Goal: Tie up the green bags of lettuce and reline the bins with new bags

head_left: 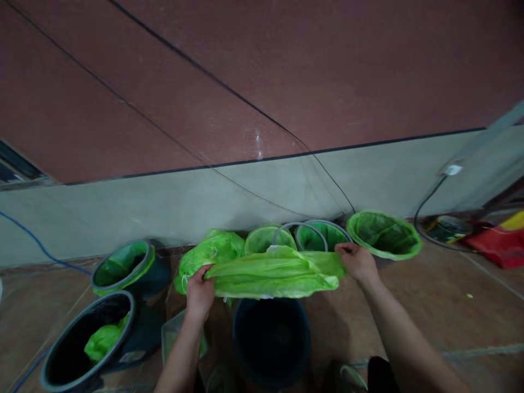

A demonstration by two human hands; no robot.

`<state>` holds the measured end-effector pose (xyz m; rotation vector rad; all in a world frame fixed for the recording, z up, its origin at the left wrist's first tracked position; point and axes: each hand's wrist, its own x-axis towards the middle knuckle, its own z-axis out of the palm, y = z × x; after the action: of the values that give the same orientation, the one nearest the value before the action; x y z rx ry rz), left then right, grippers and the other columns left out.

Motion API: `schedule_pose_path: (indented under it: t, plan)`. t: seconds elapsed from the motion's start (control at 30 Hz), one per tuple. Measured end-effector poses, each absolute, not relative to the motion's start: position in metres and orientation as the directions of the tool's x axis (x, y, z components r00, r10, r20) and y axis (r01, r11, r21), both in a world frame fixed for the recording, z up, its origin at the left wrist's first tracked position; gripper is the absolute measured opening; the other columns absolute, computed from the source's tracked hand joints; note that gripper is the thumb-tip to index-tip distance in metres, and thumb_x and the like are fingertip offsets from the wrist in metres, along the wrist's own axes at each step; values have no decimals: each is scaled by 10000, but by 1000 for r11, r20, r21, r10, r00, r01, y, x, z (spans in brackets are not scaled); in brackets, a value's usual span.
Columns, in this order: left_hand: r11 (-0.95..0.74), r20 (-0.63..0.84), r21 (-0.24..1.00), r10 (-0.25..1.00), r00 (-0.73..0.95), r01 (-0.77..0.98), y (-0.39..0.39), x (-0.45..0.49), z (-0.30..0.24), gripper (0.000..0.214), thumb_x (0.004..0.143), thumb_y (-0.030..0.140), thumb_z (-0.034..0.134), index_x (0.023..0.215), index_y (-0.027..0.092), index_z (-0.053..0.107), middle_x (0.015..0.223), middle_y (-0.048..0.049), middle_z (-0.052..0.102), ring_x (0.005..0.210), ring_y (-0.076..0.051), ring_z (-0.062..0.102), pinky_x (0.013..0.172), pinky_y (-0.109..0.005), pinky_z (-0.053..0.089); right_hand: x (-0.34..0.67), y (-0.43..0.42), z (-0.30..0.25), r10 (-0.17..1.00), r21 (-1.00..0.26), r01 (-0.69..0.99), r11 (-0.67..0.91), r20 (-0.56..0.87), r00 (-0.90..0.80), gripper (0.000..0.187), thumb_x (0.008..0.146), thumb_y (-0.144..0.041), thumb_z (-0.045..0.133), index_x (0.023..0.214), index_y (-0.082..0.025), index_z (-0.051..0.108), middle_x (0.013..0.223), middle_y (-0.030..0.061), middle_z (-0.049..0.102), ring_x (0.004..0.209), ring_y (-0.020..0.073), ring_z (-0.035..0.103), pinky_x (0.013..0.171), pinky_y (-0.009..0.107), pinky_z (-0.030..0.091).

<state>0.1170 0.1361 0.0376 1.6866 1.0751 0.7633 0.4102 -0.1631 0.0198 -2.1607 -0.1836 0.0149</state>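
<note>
I hold a light green plastic bag [275, 274] stretched flat between both hands. My left hand [200, 291] is closed on its left end and my right hand [357, 261] pinches its right end. The bag hangs just above a dark, unlined bucket [271, 339] that stands right in front of me.
Several buckets lined with green bags [383, 234] stand along the wall behind. At the left a lined bucket [121, 267] and a dark bucket [84, 341] holding a crumpled green bag lie tilted. A bunched green bag [209, 252] sits beside my left hand. Cables and a red cloth [497, 244] lie at the right.
</note>
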Motion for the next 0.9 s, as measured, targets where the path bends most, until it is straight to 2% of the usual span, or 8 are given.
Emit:
schedule_pose_path:
  t: [0.07, 0.13, 0.27, 0.37, 0.47, 0.6, 0.73, 0.9]
  plan:
    - [-128, -7, 956, 889, 457, 264, 134, 127, 41, 467, 572, 213, 492, 963, 177, 744, 871, -36, 771, 778, -218, 706, 662, -290, 571, 404, -158, 19, 168, -687, 199, -698, 113, 979, 263, 783, -414, 632, 848, -195, 761, 761, 102, 699, 715, 251, 647, 750, 433, 520]
    - [-126, -19, 966, 834, 552, 224, 127, 136, 47, 483, 548, 194, 484, 952, 179, 749, 860, -28, 770, 779, -215, 704, 672, -288, 575, 391, -146, 21, 251, -604, 312, -733, 186, 950, 364, 834, -454, 577, 974, -166, 750, 916, 146, 708, 839, 273, 666, 832, 453, 519]
    - [-160, -34, 970, 654, 756, 182, 101, 148, 52, 504, 583, 159, 496, 1013, 180, 757, 872, -18, 774, 786, -204, 707, 735, -297, 584, 348, -108, 29, 551, -728, 530, -436, 250, 796, 423, 876, -430, 534, 1181, -167, 664, 1197, 144, 663, 1036, 259, 656, 886, 420, 534]
    - [-229, 7, 963, 544, 839, 141, 84, 151, 50, 512, 629, 125, 493, 1063, 191, 756, 972, -29, 779, 877, -210, 711, 819, -311, 577, 315, -87, 36, 781, -739, 645, -193, 282, 557, 434, 856, -258, 542, 1282, -197, 602, 1360, 118, 597, 1269, 244, 550, 1077, 427, 437]
    - [-267, 27, 955, 520, 853, 133, 75, 152, 47, 485, 659, 111, 504, 1064, 196, 757, 993, -36, 777, 899, -216, 708, 849, -329, 572, 295, -79, 37, 899, -714, 682, -157, 183, 398, 536, 787, -119, 529, 1316, -193, 566, 1373, 103, 591, 1303, 223, 520, 1140, 399, 370]
    - [-215, 4, 966, 571, 821, 145, 75, 153, 48, 470, 657, 121, 512, 1055, 189, 751, 954, -34, 775, 843, -210, 704, 785, -314, 579, 288, -82, 25, 929, -663, 701, -262, 24, 370, 556, 770, -116, 552, 1320, -191, 548, 1330, 109, 613, 1241, 231, 570, 1085, 370, 417]
    - [-202, 10, 969, 607, 795, 141, 78, 155, 50, 480, 649, 106, 504, 1050, 198, 752, 909, -18, 769, 807, -202, 701, 756, -302, 576, 292, -87, 12, 859, -605, 668, -434, -53, 510, 536, 808, -162, 567, 1343, -147, 556, 1307, 145, 645, 1205, 264, 611, 1051, 377, 445]
    - [-442, 161, 873, 661, 733, 207, 85, 154, 51, 585, 589, 13, 448, 1049, 214, 750, 1022, -14, 756, 974, -212, 690, 946, -336, 541, 310, -91, 12, 744, -555, 633, -540, 37, 667, 473, 787, -57, 461, 1205, -138, 669, 1202, 135, 713, 1123, 271, 663, 1014, 380, 478]
